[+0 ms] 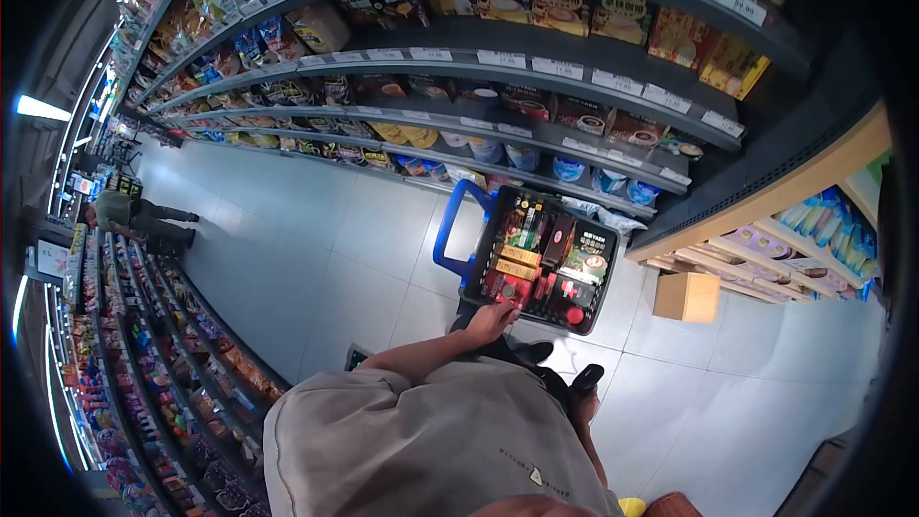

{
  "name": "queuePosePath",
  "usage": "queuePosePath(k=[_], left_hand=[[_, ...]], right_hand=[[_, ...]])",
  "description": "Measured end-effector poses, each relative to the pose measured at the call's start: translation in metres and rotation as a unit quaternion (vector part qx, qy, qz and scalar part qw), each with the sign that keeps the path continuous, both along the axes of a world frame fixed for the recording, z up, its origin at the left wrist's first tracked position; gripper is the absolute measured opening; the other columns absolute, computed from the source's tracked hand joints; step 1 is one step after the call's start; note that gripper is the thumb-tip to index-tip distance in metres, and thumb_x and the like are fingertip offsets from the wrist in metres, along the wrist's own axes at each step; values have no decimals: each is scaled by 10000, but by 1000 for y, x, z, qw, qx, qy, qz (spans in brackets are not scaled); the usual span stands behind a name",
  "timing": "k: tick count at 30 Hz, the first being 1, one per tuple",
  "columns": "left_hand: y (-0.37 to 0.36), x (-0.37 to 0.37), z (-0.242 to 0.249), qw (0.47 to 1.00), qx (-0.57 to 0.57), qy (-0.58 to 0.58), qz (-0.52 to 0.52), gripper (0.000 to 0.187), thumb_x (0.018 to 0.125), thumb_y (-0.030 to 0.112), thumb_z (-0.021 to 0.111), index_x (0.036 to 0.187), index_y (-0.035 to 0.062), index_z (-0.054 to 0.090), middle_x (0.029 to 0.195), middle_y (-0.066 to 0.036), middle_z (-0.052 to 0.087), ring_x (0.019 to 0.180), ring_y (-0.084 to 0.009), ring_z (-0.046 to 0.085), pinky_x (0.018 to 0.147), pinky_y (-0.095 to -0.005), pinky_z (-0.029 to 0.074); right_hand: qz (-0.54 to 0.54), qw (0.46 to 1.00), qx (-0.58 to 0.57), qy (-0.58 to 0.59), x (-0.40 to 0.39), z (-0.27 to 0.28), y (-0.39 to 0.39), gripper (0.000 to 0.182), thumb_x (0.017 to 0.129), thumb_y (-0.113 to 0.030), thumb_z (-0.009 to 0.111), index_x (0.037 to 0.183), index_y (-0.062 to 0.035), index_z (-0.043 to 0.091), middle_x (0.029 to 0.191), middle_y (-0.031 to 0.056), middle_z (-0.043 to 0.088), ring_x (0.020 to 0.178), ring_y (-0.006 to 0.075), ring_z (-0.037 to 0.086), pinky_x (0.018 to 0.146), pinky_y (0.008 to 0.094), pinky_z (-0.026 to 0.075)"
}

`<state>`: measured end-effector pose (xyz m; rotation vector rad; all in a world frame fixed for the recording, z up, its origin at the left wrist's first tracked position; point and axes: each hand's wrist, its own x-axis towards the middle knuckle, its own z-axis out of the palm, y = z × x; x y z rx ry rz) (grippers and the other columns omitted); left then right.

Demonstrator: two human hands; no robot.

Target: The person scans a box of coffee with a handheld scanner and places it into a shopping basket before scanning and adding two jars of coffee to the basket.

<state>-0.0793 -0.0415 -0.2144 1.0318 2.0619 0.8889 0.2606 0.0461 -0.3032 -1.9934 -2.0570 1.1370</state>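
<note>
A black shopping basket (613, 273) with a blue handle (443, 241) stands on the floor before me, loaded with several boxed goods. My left hand (490, 323) reaches over its near edge, fingers closed at the near side of a red box (507, 287). Beside that box lie yellow-edged packs (518, 258), a dark brown box (558, 241) and a green-and-white pack (585, 258). A round red lid (574, 314) shows in the near right corner. Low at my right side, my right hand (586, 407) is wrapped around a small black handheld device (588, 378).
Shelves (536, 65) of coffee boxes and bags with price tags curve along the far side. Wooden shelving (766, 254) and a wooden block (686, 297) stand right. Another person (144, 217) bends by the snack shelves (144, 364) on the left. Pale tiled floor (325, 249) lies between.
</note>
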Motion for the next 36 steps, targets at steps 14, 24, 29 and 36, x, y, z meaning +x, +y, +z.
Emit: queuePosePath(k=[14,24,29,36], left_hand=[[22,-175,98,960,254,68,95,99,913,83,581,950,-1,618,825,-113,668,702,-161,666,629,-281,515],[35,-438,306,709,565,352,233,129,856,34,663,959,4,592,809,-73,653,690,-120,622,622,-247,501],[44,-540,423,666,514,475,260,268,799,163,742,996,50,600,876,-78,651,772,-187,632,677,-282,494],[72,-655,492,638,329,629,299,568,722,506,721,1048,50,628,977,-163,649,964,-338,598,845,-432,463]], right_hand=[[-96,994,42,-18,-51,-55,-47,495,641,-247,744,1019,-18,521,877,189,666,834,357,657,741,424,505],[-136,989,54,-2,-134,-16,-66,501,658,-229,744,1047,0,527,876,172,664,805,330,656,725,394,502],[-158,984,75,22,-170,-8,-70,494,662,-223,742,1047,1,528,873,170,664,799,325,656,720,392,502],[-195,976,84,51,-196,-15,-97,485,667,-215,739,1047,2,530,869,166,663,791,318,655,712,388,502]])
